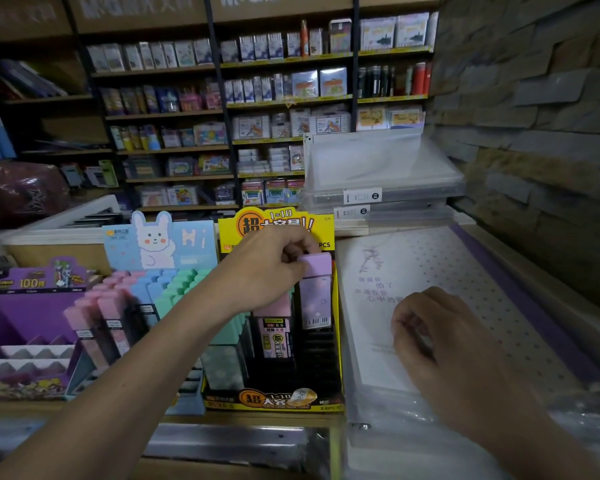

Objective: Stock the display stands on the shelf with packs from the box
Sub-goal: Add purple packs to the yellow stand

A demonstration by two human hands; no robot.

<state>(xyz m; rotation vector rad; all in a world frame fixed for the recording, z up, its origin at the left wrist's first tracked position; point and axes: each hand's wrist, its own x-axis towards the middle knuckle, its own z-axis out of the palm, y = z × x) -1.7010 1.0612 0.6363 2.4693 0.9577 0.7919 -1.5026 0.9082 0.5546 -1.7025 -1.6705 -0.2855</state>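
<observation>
Here, the left hand pinches a lilac pack at the yellow display stand's upper right slot. The right hand rests on a wrapped folder, fingers curled, contents indiscernible.

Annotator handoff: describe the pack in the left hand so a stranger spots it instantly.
Find the yellow display stand at centre frame, right of the bunny-topped stand. At its upper right corner the left hand pinches the top end of a lilac pack. Unlike the pink pack beside it, it is lilac, stands higher and shows a barcode at its lower end.
</observation>
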